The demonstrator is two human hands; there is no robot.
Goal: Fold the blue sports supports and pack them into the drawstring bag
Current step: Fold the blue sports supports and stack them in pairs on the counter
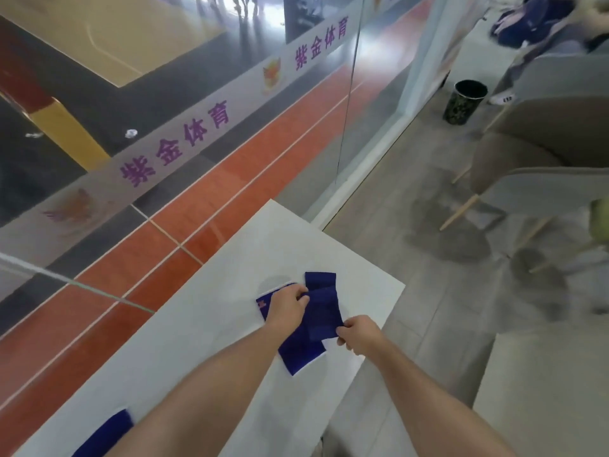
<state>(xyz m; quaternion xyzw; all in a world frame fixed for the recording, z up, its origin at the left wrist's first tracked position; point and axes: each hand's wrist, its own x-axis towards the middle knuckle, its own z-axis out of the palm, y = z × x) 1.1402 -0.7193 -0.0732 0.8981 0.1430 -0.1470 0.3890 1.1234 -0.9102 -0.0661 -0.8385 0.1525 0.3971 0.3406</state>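
Note:
On the white table (211, 324) lies a small blue support (321, 303), lifted a little between both hands. My left hand (286, 308) pinches its left edge. My right hand (357, 333) pinches its lower right corner. Beneath it lies a larger blue support with white trim (300, 356), flat on the table, its far end showing a red mark beside my left hand. Another blue piece (105, 435) peeks out at the table's near left edge, partly hidden by my left forearm. No drawstring bag is in view.
A glass wall (197, 133) with purple lettering runs along the table's far and left side. Grey chairs (540, 153) stand to the right on the grey floor, and a dark bin (465, 102) stands farther back. A person sits at the far top right.

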